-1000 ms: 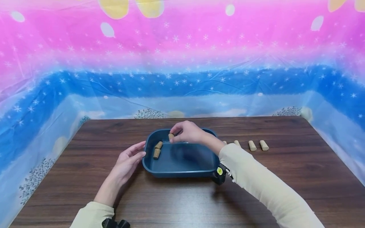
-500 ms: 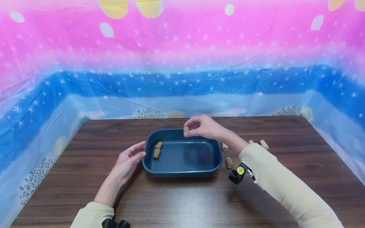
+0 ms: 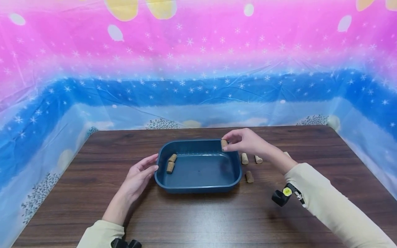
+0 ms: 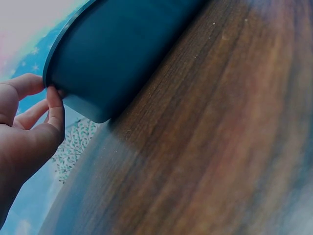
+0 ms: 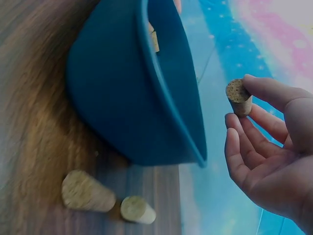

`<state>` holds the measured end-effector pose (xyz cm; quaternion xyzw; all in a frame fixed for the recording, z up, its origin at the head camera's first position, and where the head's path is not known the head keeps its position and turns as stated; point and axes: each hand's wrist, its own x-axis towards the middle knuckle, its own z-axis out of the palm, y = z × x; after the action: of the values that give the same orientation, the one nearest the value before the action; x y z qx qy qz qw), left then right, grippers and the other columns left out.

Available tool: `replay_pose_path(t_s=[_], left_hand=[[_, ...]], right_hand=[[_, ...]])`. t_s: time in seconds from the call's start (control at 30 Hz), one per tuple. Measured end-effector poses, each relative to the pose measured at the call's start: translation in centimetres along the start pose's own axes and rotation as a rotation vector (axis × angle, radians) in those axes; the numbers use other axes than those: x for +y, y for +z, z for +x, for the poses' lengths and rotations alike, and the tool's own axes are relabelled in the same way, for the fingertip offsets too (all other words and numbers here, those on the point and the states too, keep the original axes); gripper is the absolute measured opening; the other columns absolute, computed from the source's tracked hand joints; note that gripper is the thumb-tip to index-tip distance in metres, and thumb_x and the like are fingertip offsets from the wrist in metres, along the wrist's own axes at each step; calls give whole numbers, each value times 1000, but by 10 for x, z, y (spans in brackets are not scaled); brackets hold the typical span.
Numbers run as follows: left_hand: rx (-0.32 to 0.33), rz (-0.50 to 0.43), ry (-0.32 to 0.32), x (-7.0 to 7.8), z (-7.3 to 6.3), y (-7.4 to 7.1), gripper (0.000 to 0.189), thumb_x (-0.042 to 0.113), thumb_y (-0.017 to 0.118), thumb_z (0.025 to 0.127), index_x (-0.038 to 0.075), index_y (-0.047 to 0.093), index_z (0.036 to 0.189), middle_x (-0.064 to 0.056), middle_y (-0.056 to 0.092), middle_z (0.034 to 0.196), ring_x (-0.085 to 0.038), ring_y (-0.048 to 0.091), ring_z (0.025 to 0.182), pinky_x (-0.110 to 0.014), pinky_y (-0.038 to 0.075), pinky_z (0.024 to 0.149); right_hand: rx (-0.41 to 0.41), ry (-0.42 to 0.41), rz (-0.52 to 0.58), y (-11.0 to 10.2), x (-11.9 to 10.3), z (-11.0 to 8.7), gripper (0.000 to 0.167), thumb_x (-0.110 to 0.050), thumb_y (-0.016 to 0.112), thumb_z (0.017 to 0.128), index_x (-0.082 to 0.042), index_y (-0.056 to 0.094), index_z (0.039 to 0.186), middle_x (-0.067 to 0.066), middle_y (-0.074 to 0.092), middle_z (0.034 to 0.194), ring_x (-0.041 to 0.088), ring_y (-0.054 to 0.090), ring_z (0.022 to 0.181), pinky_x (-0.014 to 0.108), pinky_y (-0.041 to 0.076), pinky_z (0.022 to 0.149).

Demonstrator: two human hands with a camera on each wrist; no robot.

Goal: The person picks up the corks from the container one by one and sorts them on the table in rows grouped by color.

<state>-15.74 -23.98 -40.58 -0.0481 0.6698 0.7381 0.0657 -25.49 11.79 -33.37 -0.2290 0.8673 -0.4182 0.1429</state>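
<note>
A dark blue rectangular basin (image 3: 198,189) stands on the table. My left hand (image 3: 139,175) holds its left end, thumb and fingers at the rim, as the left wrist view also shows. Two corks (image 3: 170,167) lie inside, near the left wall. My right hand (image 3: 248,142) pinches another cork (image 3: 224,144) between thumb and fingertips, above the basin's far right rim. In the right wrist view this cork (image 5: 239,100) appears apart from the basin, its broad end facing the camera.
Right of the basin lie several corks, among them a pale one (image 3: 244,158), a second (image 3: 258,159) and a darker one (image 3: 249,176). My right forearm partly covers another cork (image 3: 287,154). A patterned cloth (image 3: 198,89) hangs behind the brown wooden table (image 3: 198,220).
My right hand has moved right with the cork, from over the basin's left part to its far right rim. Corks on the right became uncovered. My left hand has stayed put.
</note>
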Motion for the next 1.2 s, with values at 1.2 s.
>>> replay_pose_path(t_s=[1.2], left_hand=[[-2, -24, 18, -2, 1, 0, 54, 5, 55, 97, -4, 34, 146, -18, 37, 142, -12, 52, 113, -20, 43, 95]], right_hand=[[66, 90, 86, -12, 91, -75, 44, -21, 75, 84, 2, 64, 120, 12, 68, 108, 17, 63, 94, 27, 50, 76]])
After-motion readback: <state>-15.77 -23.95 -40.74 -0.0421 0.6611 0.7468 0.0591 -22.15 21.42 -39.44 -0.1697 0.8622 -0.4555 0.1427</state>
